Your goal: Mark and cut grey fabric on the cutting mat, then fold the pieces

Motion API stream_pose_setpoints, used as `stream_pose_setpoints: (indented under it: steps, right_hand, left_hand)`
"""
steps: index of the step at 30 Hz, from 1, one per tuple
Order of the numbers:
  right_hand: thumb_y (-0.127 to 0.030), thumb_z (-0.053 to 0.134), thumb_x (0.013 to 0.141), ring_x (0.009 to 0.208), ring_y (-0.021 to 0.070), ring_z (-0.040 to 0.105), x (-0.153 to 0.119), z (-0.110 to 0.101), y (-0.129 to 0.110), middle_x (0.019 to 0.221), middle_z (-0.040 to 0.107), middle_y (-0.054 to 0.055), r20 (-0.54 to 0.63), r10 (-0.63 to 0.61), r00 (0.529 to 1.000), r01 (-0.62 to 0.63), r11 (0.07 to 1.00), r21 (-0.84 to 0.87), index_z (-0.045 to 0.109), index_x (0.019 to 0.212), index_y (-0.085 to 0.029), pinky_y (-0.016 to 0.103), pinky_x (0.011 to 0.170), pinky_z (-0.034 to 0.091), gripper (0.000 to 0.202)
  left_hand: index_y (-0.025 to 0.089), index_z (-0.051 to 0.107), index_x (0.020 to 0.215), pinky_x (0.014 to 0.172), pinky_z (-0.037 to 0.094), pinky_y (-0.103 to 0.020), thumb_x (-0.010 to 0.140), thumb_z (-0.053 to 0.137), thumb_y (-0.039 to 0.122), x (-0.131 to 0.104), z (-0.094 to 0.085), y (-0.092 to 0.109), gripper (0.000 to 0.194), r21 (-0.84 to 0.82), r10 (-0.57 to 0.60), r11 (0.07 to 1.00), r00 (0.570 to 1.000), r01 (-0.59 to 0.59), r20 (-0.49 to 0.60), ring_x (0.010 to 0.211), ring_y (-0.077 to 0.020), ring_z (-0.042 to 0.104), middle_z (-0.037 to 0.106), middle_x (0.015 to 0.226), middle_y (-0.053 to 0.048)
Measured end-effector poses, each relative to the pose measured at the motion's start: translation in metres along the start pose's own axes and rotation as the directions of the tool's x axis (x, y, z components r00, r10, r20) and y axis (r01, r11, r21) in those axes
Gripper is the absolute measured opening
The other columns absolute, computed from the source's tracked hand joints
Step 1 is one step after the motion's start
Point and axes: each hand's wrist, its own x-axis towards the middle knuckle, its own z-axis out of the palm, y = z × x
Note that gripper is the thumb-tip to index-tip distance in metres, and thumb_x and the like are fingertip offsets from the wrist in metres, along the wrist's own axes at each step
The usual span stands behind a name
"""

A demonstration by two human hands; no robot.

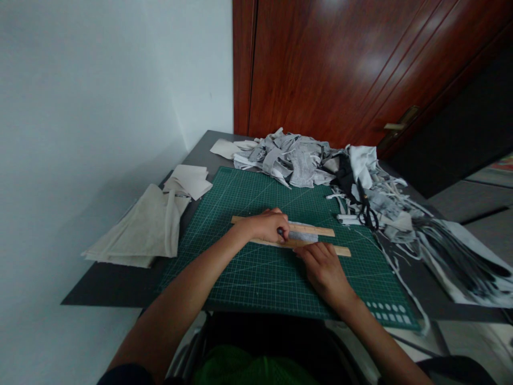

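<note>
My left hand (273,224) is closed round a small dark thing whose round end shows at the fingers; its kind I cannot make out. It rests over two wooden rulers, the far ruler (316,230) and the near ruler (342,251), which lie roughly parallel. Between them shows a strip of grey cloth (303,236), partly hidden by the hand and the rulers. My right hand (324,267) has its fingers bent, the tips pressing on the near ruler. Everything lies on a green cutting mat (256,275) with a printed grid.
Grey and white cloth scraps (298,158) are heaped at the back. Black-handled scissors (366,211) lie among scraps on the right, near a stack of folded cloth (465,262). Cream cloth pieces (140,230) lie at the left, by the wall (100,107). A door (320,69) stands behind.
</note>
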Motion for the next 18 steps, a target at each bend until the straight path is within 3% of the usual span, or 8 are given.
stream_pose_setpoints:
  steps: [3, 6, 13, 18]
  right_hand:
    - [-0.011, 0.055, 0.098, 0.088, 0.0247, 0.058, -0.012, 0.001, 0.010, 0.097, 0.070, 0.008, -0.130, 0.129, 0.983, -0.118, 0.989, 0.085, 0.066, 0.107, -0.018, 0.039, 0.077, 0.044, 0.016]
    - [-0.015, 0.057, 0.099, 0.090, 0.0232, 0.061, -0.024, 0.001, 0.021, 0.097, 0.069, 0.007, -0.185, 0.242, 0.952, -0.210, 0.961, 0.177, 0.066, 0.104, -0.020, 0.038, 0.080, 0.048, 0.011]
    - [-0.015, 0.052, 0.100, 0.090, 0.0252, 0.060, -0.033, -0.002, 0.026, 0.098, 0.070, 0.008, -0.052, 0.176, 0.983, -0.178, 0.983, -0.044, 0.068, 0.106, -0.020, 0.040, 0.082, 0.044, 0.018]
    - [-0.015, 0.048, 0.101, 0.086, 0.0258, 0.058, -0.030, -0.003, 0.021, 0.095, 0.069, 0.009, -0.010, 0.234, 0.972, -0.233, 0.963, -0.132, 0.067, 0.100, -0.018, 0.040, 0.080, 0.041, 0.019]
  left_hand:
    - [0.024, 0.075, 0.081, 0.087, 0.038, -0.031, 0.081, 0.077, 0.028, 0.001, 0.002, 0.002, 0.004, -0.010, 0.014, 1.000, 0.999, -0.014, -0.035, 0.103, -0.0211, 0.051, 0.066, 0.097, -0.001]
    - [0.022, 0.071, 0.075, 0.086, 0.037, -0.031, 0.080, 0.078, 0.027, 0.003, 0.004, 0.004, 0.010, -0.010, 0.045, 0.999, 0.997, -0.046, -0.065, 0.101, -0.0212, 0.051, 0.065, 0.094, -0.001]
    - [0.021, 0.070, 0.074, 0.092, 0.036, -0.032, 0.077, 0.079, 0.020, 0.004, 0.004, 0.009, 0.009, -0.002, 0.029, 1.000, 0.996, -0.030, -0.081, 0.106, -0.0219, 0.050, 0.061, 0.101, -0.002]
    - [0.021, 0.069, 0.074, 0.095, 0.036, -0.034, 0.077, 0.079, 0.018, 0.003, 0.003, 0.010, 0.010, -0.018, 0.047, 0.999, 0.994, -0.049, -0.099, 0.110, -0.0215, 0.051, 0.063, 0.111, 0.000]
